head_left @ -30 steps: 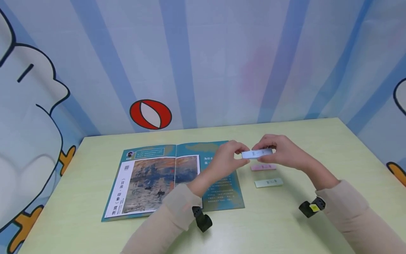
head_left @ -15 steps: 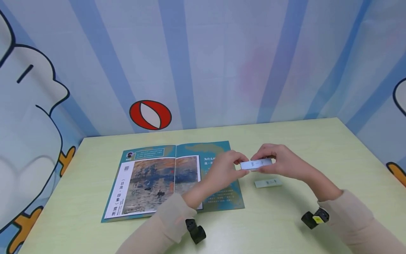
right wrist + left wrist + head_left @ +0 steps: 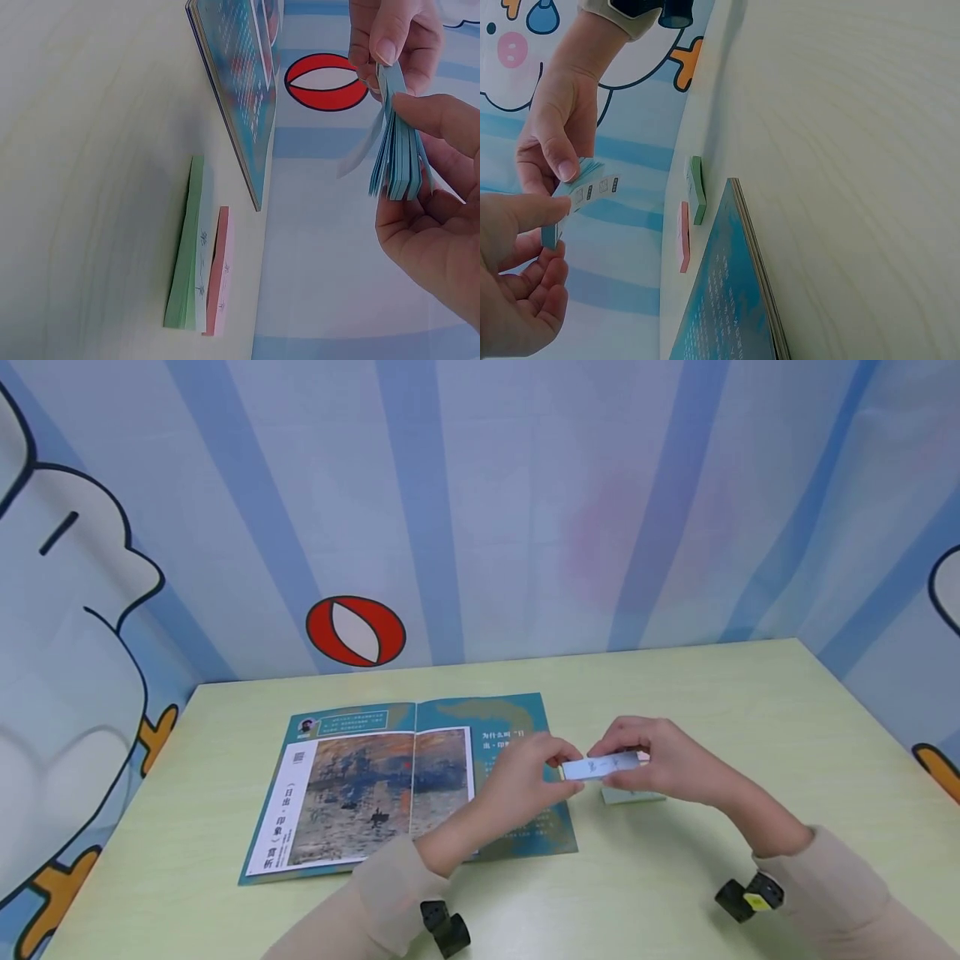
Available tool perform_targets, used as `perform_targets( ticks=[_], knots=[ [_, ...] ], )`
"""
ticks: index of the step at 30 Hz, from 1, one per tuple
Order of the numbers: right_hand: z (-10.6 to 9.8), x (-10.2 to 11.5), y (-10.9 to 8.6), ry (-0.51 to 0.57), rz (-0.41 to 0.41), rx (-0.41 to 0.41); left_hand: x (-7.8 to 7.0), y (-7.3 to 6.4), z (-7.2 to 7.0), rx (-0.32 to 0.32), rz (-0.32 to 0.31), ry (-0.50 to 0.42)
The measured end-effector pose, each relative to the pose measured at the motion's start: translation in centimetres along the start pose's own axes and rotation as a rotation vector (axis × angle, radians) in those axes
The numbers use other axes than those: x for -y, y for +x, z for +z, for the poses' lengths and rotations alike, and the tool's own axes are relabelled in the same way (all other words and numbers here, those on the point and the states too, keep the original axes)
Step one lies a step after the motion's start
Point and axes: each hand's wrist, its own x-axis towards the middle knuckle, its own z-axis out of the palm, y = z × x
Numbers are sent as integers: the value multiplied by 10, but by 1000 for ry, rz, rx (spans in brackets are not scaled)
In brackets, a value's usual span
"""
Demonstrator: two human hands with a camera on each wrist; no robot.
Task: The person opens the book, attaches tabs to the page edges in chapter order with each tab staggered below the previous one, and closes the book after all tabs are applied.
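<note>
A narrow light-blue pad of paper strips, like sticky notes (image 3: 598, 767), is held up above the table between both hands. My left hand (image 3: 521, 781) pinches its left end between thumb and fingers. At the other end my right hand (image 3: 671, 762) pinches it the same way. Handwriting shows on its front in the head view. In the right wrist view the blue strips (image 3: 397, 161) fan apart at the right hand's end. One loose strip with printed boxes (image 3: 600, 187) sticks out in the left wrist view.
A green strip pad (image 3: 187, 255) and a pink strip pad (image 3: 218, 274) lie side by side on the pale table (image 3: 600, 893). Left of them lies an open magazine (image 3: 360, 802) with a painting across its pages. A printed blue curtain (image 3: 525, 527) stands behind the table.
Both hands have come down and slightly left with the blue pad, nearer to me. The pad now covers the pink pad and part of the green one in the head view.
</note>
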Motion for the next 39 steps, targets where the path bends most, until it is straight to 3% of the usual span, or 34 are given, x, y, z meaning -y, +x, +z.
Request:
perform_targets(
  ticks=[8, 21, 39],
  knots=[
    [2, 2, -2, -29, -30, -5, 0, -4, -1, 7, 14, -34],
    [2, 3, -2, -48, 2, -17, 1, -1, -3, -4, 24, -35],
    [4, 10, -6, -114, -50, -58, 1, -5, -2, -13, -13, -23]
  ],
)
